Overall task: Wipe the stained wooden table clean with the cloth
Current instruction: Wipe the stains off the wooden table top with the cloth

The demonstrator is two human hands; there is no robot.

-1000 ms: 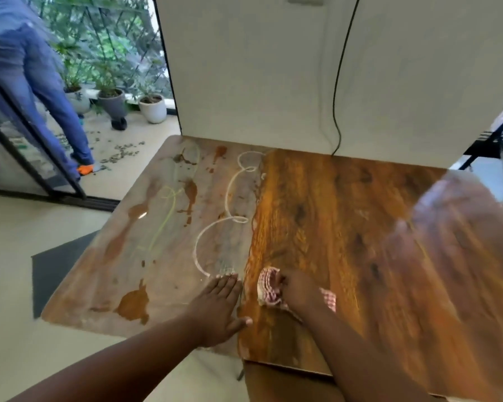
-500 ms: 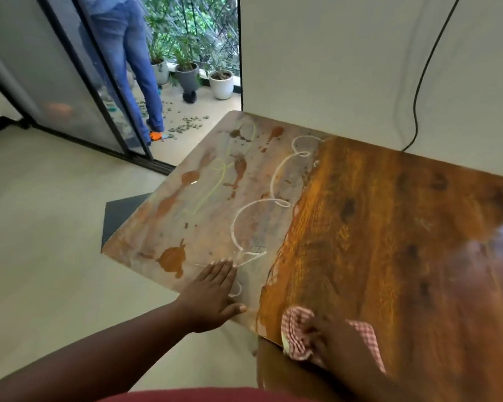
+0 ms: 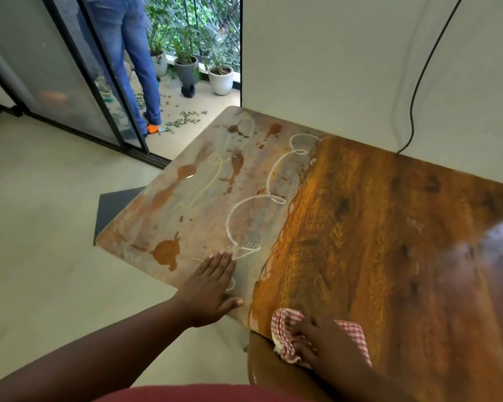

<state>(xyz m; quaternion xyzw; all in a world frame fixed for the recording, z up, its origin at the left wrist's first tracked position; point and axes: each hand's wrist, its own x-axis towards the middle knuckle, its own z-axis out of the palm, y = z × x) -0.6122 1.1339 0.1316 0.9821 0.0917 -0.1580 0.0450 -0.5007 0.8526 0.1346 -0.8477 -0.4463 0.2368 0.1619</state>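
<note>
Left hand [image 3: 208,288] blocks the stained table [image 3: 186,216] edge; wall [image 3: 331,68] bounds rear

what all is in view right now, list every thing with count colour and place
stained wooden table: one, glossy brown at right, dull and marked at left, against the wall
brown splotch stains: several, left part of the table
white chalk-like loops: one trail, middle of the table
red-and-white checked cloth: one, near edge of the table
black cable: one, down the white wall
potted plants: three, outside the doorway
standing person in blue jeans: one, at the doorway
dark floor mat: one, under the table's left side
left hand: flat on the table
right hand: on the cloth
</note>
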